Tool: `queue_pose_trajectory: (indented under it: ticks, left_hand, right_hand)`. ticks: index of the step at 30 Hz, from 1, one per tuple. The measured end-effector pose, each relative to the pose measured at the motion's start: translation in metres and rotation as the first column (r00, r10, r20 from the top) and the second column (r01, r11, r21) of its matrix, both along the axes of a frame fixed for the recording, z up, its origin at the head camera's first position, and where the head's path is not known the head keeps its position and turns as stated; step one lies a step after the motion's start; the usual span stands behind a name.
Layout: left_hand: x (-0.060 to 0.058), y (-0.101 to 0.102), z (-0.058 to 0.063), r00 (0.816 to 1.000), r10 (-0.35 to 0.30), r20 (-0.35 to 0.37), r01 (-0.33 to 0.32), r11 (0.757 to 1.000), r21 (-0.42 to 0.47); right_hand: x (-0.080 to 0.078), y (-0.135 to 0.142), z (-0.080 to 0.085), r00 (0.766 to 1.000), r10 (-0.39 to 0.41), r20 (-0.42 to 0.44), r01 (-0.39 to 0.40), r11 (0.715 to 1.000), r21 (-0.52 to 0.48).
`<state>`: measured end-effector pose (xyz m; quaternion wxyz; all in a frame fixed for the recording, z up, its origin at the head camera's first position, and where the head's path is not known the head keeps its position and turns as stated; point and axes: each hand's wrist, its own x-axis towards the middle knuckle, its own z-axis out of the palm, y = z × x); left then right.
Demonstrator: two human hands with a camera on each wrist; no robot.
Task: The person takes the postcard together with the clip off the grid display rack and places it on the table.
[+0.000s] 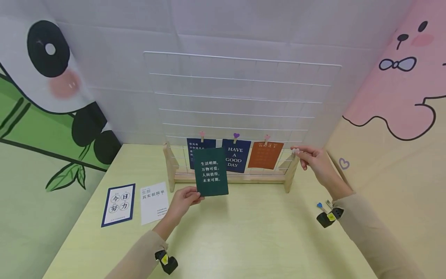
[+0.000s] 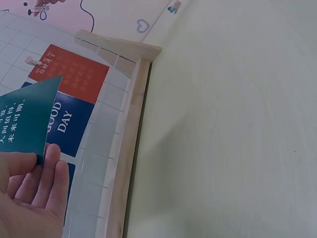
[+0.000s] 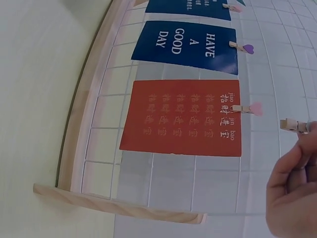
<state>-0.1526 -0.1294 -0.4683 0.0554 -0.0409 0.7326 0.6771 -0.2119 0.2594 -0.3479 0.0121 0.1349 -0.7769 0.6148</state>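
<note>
My left hand pinches a dark green card with white writing by its lower left corner. The card is held in front of the white wire grid, partly covering a navy card. On the grid hang that card, a blue "HAVE A GOOD DAY" card and an orange-red card, each under a small heart-topped clothespin. Beside the grid's right end, my right hand pinches a small wooden clothespin with a pale top. Its tip points toward the grid, holding no card.
Wooden feet and a bar support the grid. Two white cards lie at the table's left, one blue-bordered, the other plain-edged. A blue-heart clothespin lies near the right wrist, partly hidden. Printed cloth walls flank the table.
</note>
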Motion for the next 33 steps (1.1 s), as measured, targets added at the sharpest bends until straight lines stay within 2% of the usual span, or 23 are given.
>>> queue_pose_trajectory:
  ticks: [6, 16, 26, 33]
  left_hand:
    - [0.006, -0.011, -0.011, 1.000, 0.013, 0.027, -0.012, 1.000, -0.015]
    - [0.015, -0.030, -0.026, 0.996, 0.035, 0.081, -0.032, 0.999, -0.043]
    - [0.020, -0.045, -0.040, 0.991, 0.053, 0.119, -0.046, 0.997, -0.063]
    - [0.022, -0.053, -0.048, 0.988, 0.062, 0.142, -0.048, 0.994, -0.101]
  right_hand:
    - [0.004, 0.009, -0.009, 0.998, 0.050, 0.032, -0.052, 0.997, 0.063]
    - [0.008, 0.026, -0.023, 0.990, 0.050, 0.131, -0.075, 0.979, 0.189]
    - [0.010, 0.041, -0.039, 0.979, 0.038, 0.198, -0.079, 0.976, 0.203]
    - [0.008, 0.050, -0.056, 0.966, 0.017, 0.259, -0.073, 0.975, 0.209]
